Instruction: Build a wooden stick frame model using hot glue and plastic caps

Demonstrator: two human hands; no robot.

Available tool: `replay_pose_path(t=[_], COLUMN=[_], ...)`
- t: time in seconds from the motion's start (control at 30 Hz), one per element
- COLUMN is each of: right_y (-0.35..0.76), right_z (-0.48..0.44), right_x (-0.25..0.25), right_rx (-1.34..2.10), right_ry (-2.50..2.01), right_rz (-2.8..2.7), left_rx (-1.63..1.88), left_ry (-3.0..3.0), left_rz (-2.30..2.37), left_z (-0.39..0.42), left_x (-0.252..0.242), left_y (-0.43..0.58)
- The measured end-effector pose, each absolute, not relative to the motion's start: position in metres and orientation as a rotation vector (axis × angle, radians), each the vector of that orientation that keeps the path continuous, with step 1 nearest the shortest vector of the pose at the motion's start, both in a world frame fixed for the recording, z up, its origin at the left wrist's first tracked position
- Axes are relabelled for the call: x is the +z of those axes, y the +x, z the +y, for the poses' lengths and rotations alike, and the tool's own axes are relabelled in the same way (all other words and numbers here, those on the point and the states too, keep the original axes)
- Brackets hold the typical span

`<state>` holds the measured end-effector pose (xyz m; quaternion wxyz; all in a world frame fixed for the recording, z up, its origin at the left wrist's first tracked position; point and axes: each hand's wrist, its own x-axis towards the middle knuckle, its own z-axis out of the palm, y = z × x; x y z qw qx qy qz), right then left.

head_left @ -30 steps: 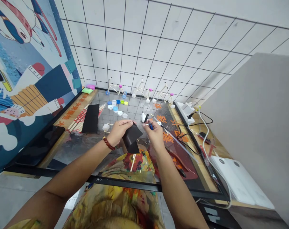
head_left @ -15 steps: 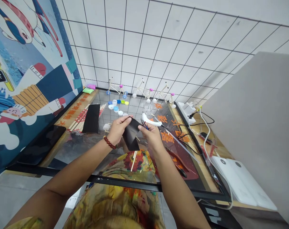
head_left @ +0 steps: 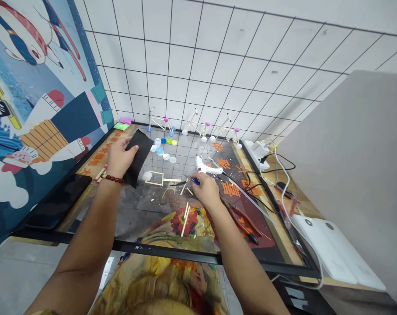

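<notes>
At the left of the table, my left hand (head_left: 120, 157) grips a black sheet (head_left: 139, 155), thumb on top and fingers behind its left edge. Near the middle, my right hand (head_left: 205, 189) is closed round a blue-handled tool (head_left: 195, 180) with a thin pointed tip; its exact kind is hard to make out. By that tip is a narrow black strip (head_left: 179, 183). A rectangular frame of thin sticks (head_left: 154, 178) lies between the hands, touching or close to a whitish round cap (head_left: 147, 176). Short cut sticks (head_left: 185, 218) lie nearer to me.
A white glue gun (head_left: 208, 166) lies beyond my right hand. Several bottle caps (head_left: 159, 151) are further back, before three stick models (head_left: 193, 124) along the wall. Red-handled pliers (head_left: 244, 223) and cables (head_left: 260, 175) are at right, a dark phone (head_left: 59, 201) at left.
My left hand has moved left, away from my right hand, over where a black sheet lay on the wrapped sticks. The stick frame and black strip now show. My right hand stays near the middle.
</notes>
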<state>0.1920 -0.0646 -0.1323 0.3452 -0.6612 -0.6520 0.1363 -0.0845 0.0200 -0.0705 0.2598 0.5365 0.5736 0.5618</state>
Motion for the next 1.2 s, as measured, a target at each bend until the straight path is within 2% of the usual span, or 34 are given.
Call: replay_pose_path(t=[0.17,0.27,0.37,0.43,0.57,0.83,1.03,1.2], right_y=[0.186,0.183,0.181,0.179,0.177,0.168,0.173,0.176], right_z=[-0.063,-0.062,-0.062,-0.062,-0.063,-0.064,-0.064,-0.062], right_x=[-0.138,-0.138,-0.137,-0.137,-0.136,-0.132,-0.127,-0.13], right_rx=[0.334,0.387,0.435,0.427,0.373,0.412,0.357,0.328], right_ry=[-1.91,-1.997,-2.057,-2.063,-2.023,-2.109,-2.124,-2.031], right_rz=[-1.883,-1.899,-1.875,-1.869,-1.829,-1.963,-1.809,-1.744], left_rx=[1.154,1.246,1.57,1.653,1.532,1.502,1.598,1.828], left_ry=[1.732,1.891,2.115,2.155,2.005,1.518,1.186,1.019], left_rz=[2.055,2.115,1.891,1.638,1.366,1.198,1.049,1.028], left_z=[0.02,0.014,0.004,-0.002,-0.013,-0.015,-0.012,-0.002], left_x=[-0.076,-0.075,-0.076,-0.081,-0.098,-0.117,-0.111,-0.092], left_y=[-0.109,-0.098,-0.074,-0.054,-0.023,-0.002,-0.003,-0.021])
